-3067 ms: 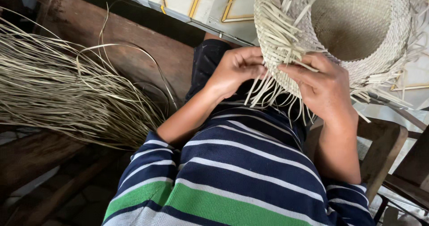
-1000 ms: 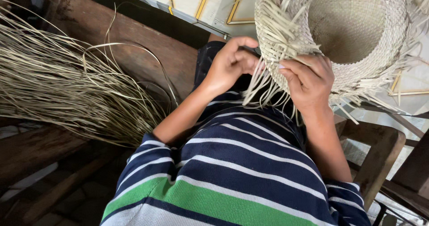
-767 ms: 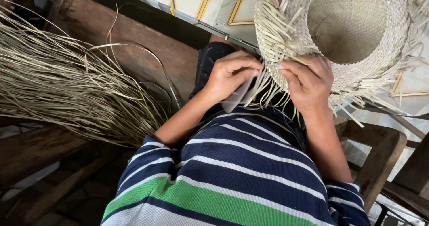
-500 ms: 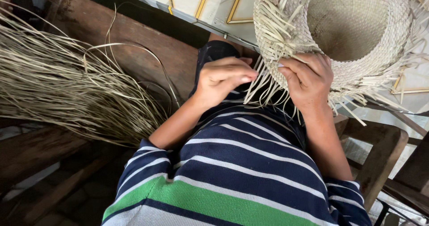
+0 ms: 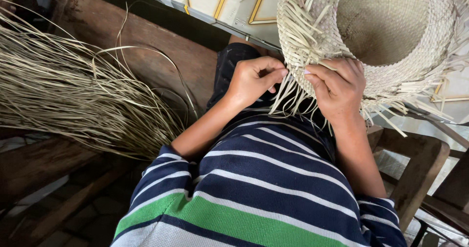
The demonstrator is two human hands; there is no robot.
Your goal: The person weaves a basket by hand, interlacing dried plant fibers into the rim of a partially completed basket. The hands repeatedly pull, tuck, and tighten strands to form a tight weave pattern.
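Two hands work at the near brim of a half-woven straw hat, held crown-down above the lap. The left hand is curled nearly closed, pinching loose straw strands that hang from the brim edge; the right hand grips the brim just beside it, fingers bent over the weave. Well left of the hat, a bundle of dried straw lies across a wooden bench.

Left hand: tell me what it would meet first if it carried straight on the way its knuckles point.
The left hand points right, toward the loose straw ends hanging from the woven hat. It would meet those first, with the right hand close behind, though depth is hard to judge.
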